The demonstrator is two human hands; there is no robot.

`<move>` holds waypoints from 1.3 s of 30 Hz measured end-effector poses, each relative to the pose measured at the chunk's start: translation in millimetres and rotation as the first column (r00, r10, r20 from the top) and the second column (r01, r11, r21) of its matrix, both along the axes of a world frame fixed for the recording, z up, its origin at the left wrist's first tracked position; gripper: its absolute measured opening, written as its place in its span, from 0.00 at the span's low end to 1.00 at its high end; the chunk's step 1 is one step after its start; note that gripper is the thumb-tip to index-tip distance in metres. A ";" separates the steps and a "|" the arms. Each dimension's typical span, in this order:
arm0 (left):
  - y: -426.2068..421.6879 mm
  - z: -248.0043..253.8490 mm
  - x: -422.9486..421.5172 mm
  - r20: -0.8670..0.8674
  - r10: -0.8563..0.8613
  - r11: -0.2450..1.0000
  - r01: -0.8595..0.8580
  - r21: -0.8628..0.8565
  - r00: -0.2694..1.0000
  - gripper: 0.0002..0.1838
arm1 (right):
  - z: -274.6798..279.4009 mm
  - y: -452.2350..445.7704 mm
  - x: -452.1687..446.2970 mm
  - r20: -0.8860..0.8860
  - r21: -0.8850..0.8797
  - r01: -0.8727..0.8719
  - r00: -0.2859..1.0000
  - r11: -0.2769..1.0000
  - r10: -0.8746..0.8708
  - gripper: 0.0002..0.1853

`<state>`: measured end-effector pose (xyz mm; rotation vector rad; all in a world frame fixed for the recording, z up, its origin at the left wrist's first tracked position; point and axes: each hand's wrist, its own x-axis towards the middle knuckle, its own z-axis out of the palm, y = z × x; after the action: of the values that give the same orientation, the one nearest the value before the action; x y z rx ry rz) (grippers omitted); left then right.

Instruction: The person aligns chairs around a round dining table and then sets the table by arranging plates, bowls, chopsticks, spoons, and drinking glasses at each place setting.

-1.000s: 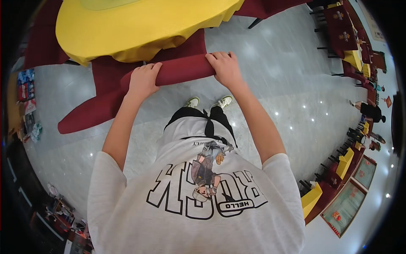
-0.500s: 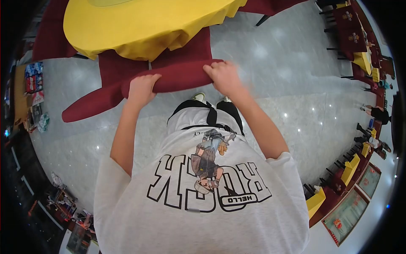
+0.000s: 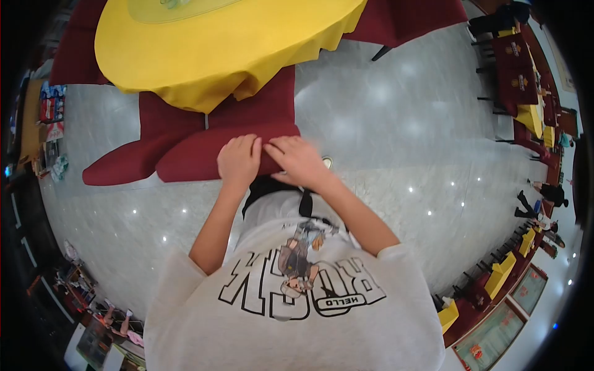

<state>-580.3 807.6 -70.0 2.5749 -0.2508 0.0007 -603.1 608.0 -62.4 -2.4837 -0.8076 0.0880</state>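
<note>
A dark red upholstered chair point(image 3: 204, 151) stands below me, its padded back running sideways and its seat reaching toward the table. My left hand point(image 3: 239, 162) is closed over the top of this chair back, fingers together and bent over the far edge. Close beside it, my right hand point(image 3: 300, 164) also curls over the back near its right end; its outline is slightly blurred. The two hands nearly touch at the thumbs and fingertips. A second dark red chair point(image 3: 117, 164) is set against the left side of the first.
A round table with a yellow cloth point(image 3: 229, 52) is in front of the chairs. Another red chair point(image 3: 408, 21) is at its right. Grey shiny tiles point(image 3: 396, 111) cover the floor. Along the right wall are more tables, chairs and people point(image 3: 550, 195). Shelved goods point(image 3: 52, 102) line the left.
Both hands have come closer together: the right slid left from the chair's right end, the left moved right. The chair back now appears lower and slightly left, nearer my body.
</note>
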 end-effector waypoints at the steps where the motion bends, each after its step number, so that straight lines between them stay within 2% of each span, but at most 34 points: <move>1: -6.6 -2.2 -1.6 0.036 0.078 0.992 -0.081 0.098 0.996 0.13 | -4.6 -4.3 2.2 0.006 0.089 -0.006 1.000 0.996 0.006 0.37; 2: -3.5 -10.4 -4.5 0.151 0.133 0.990 -0.140 0.036 0.980 0.10 | -10.1 -6.0 3.9 -0.007 0.135 -0.018 1.000 0.991 0.019 0.37; 3: -0.8 -13.3 -5.3 0.192 0.117 0.991 -0.128 0.047 0.974 0.08 | -16.7 -6.3 5.1 -0.024 0.187 -0.026 0.999 0.982 0.031 0.37; 5: -0.7 -10.4 -5.5 0.192 0.087 0.981 -0.117 0.155 0.978 0.07 | -29.6 -5.7 3.4 0.005 0.309 -0.023 1.000 0.951 0.023 0.36; 10: -5.6 0.5 -10.4 0.083 0.163 0.982 -0.169 0.083 0.983 0.08 | -41.8 0.9 -0.5 -0.019 0.549 0.108 0.993 0.829 -0.117 0.19; 15: -8.9 -6.1 -8.9 0.040 0.287 0.958 -0.288 0.014 0.957 0.10 | -45.2 0.0 -4.5 -0.021 0.574 0.114 0.992 0.811 -0.124 0.17; 17: -12.7 -8.3 -10.9 -0.002 0.429 0.903 -0.429 -0.013 0.903 0.10 | -47.0 -5.4 -0.3 -0.034 0.608 0.093 0.995 0.789 -0.091 0.16; 23: -28.6 -11.5 -5.0 -0.016 0.616 0.784 -0.614 -0.091 0.788 0.08 | -63.2 -17.7 7.5 0.027 0.728 -0.034 0.999 0.684 0.020 0.17; 26: -37.1 -8.5 -2.1 -0.019 0.685 0.729 -0.685 0.008 0.729 0.06 | -64.0 -21.8 11.6 0.018 0.714 -0.095 0.993 0.694 0.118 0.18; 27: -38.6 -9.7 -3.4 -0.011 0.691 0.723 -0.691 -0.013 0.723 0.06 | -63.6 -24.9 14.3 0.036 0.705 -0.116 0.991 0.700 0.127 0.18; 29: -40.5 -11.1 -3.9 0.100 0.706 0.689 -0.713 0.132 0.701 0.05 | -62.1 -30.7 22.2 0.038 0.720 -0.181 0.974 0.670 0.222 0.20; 33: -47.1 -7.7 -7.0 0.110 0.720 0.681 -0.728 0.078 0.685 0.06 | -67.7 -38.2 41.1 0.043 0.716 -0.276 0.934 0.641 0.355 0.24; 35: -43.2 -10.6 -16.0 0.159 0.709 0.696 -0.718 0.000 0.687 0.07 | -70.4 -41.0 50.6 0.030 0.746 -0.344 0.873 0.570 0.487 0.27; 36: -42.1 -12.3 -18.8 0.156 0.725 0.680 -0.734 -0.008 0.670 0.07 | -77.1 -42.5 51.6 0.033 0.721 -0.403 0.833 0.564 0.553 0.31; 37: -41.7 -14.1 -22.1 0.207 0.696 0.705 -0.709 -0.013 0.688 0.08 | -76.6 -42.8 58.7 0.027 0.715 -0.414 0.821 0.563 0.570 0.31; 39: -44.9 -13.4 -18.2 0.245 0.679 0.719 -0.695 -0.026 0.692 0.09 | -76.6 -48.2 76.5 0.024 0.708 -0.517 0.699 0.482 0.714 0.34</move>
<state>-598.5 762.7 -83.4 2.5729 0.6658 0.5946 -526.6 559.9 -139.1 -1.3409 -1.3123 0.3327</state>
